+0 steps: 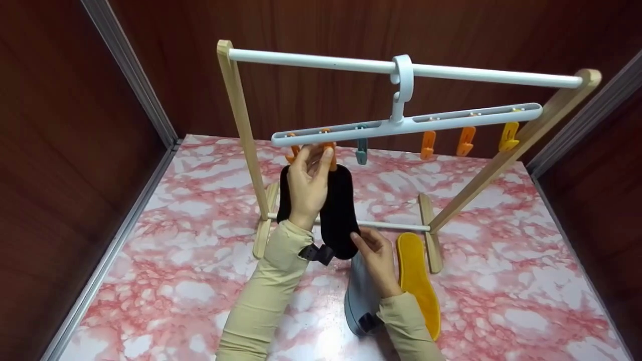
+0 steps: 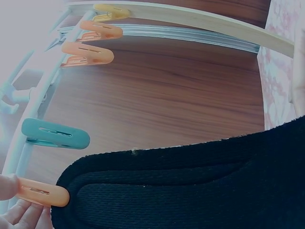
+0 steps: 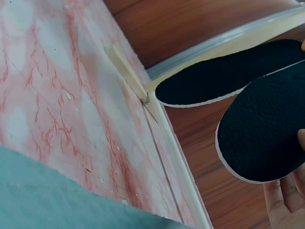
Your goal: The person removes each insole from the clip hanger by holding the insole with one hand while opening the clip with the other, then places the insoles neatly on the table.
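My left hand pinches an orange clip on the white hanger bar. That clip meets the top end of a black insole, which hangs down. Lower on the same insole, my right hand holds its bottom end between thumb and fingers, as the right wrist view shows too. A second black insole hangs alongside, partly behind my left hand in the head view; another orange clip is at its top. A teal clip hangs just right of my left hand.
The hanger hooks onto a white rod between wooden posts. Two orange clips and a yellow clip hang on its right half. A yellow insole and a grey-blue insole lie on the marbled surface by my right forearm.
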`<state>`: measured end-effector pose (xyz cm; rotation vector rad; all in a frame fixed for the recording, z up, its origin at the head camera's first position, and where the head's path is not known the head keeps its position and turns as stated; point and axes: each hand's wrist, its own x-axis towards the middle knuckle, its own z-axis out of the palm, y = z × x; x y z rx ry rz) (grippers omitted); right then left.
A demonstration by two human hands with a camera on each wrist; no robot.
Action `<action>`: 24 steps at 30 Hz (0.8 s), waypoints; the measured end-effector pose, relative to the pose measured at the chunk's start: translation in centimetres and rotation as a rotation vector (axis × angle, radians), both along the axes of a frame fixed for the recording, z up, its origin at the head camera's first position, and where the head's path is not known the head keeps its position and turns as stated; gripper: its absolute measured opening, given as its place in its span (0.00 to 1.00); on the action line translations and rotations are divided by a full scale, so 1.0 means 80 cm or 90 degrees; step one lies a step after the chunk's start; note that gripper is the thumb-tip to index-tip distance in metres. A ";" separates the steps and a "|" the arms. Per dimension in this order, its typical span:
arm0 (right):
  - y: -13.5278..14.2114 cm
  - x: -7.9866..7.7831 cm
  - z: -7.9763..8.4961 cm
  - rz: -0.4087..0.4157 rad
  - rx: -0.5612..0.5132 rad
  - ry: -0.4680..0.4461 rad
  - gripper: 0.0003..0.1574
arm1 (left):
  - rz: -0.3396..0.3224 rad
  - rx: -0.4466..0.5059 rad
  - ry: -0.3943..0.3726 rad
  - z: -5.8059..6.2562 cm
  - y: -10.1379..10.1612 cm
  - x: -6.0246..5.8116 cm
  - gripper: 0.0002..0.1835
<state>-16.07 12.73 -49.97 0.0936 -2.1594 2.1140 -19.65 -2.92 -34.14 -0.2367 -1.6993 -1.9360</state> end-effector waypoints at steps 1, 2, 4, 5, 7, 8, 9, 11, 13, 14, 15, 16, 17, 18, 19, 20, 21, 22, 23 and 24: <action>-0.001 0.002 0.005 0.001 0.004 -0.003 0.12 | 0.001 0.002 -0.001 0.000 0.000 0.000 0.13; -0.001 0.005 0.010 0.002 0.008 -0.002 0.11 | 0.002 0.004 -0.001 0.000 0.000 0.000 0.13; -0.003 0.009 0.020 0.003 0.015 -0.003 0.11 | 0.003 0.007 -0.002 0.000 0.000 -0.001 0.13; -0.004 0.010 0.024 0.003 0.018 -0.002 0.11 | 0.004 0.008 -0.002 0.001 0.000 -0.001 0.13; -0.005 0.014 0.032 0.004 0.023 -0.002 0.11 | 0.007 0.011 -0.003 0.001 0.000 -0.001 0.13; -0.005 0.015 0.032 0.003 0.024 -0.001 0.11 | 0.008 0.013 -0.003 0.001 0.001 -0.001 0.13; -0.004 0.013 0.028 0.003 0.022 -0.001 0.11 | 0.008 0.014 -0.002 0.001 0.001 -0.001 0.13; -0.002 0.010 0.019 0.000 0.017 -0.002 0.11 | 0.010 0.019 -0.001 0.001 0.001 -0.001 0.13; 0.001 0.006 0.008 -0.004 0.018 -0.007 0.11 | 0.010 0.026 0.001 0.002 0.001 -0.001 0.12; 0.002 0.004 0.002 -0.007 0.018 -0.010 0.11 | 0.011 0.029 0.001 0.002 0.001 -0.002 0.12; 0.003 0.002 -0.005 -0.010 0.018 -0.013 0.11 | 0.012 0.031 0.002 0.002 0.001 -0.002 0.12; 0.003 0.001 -0.007 -0.013 0.019 -0.015 0.12 | 0.011 0.033 0.002 0.002 0.001 -0.002 0.12; 0.004 0.001 -0.009 -0.016 0.021 -0.013 0.12 | 0.011 0.033 0.001 0.002 0.001 -0.002 0.12; 0.004 0.002 -0.011 -0.018 0.023 -0.010 0.12 | 0.009 0.034 0.000 0.002 0.001 -0.001 0.12; 0.004 0.002 -0.012 -0.019 0.023 -0.007 0.12 | 0.007 0.033 -0.002 0.002 0.000 -0.001 0.12; 0.004 0.002 -0.012 -0.020 0.025 -0.002 0.13 | 0.003 0.033 -0.004 0.002 0.000 -0.001 0.13; 0.003 0.003 -0.013 -0.021 0.026 0.002 0.13 | 0.000 0.033 -0.005 0.002 0.000 0.000 0.13; 0.003 0.004 -0.013 -0.021 0.028 0.002 0.13 | -0.004 0.032 -0.007 0.002 0.000 0.000 0.13; 0.003 0.005 -0.013 -0.020 0.028 0.002 0.13 | -0.009 0.030 -0.007 0.002 0.000 0.001 0.13; 0.004 0.006 -0.013 -0.017 0.026 0.002 0.13 | -0.014 0.028 -0.006 0.003 0.000 0.002 0.14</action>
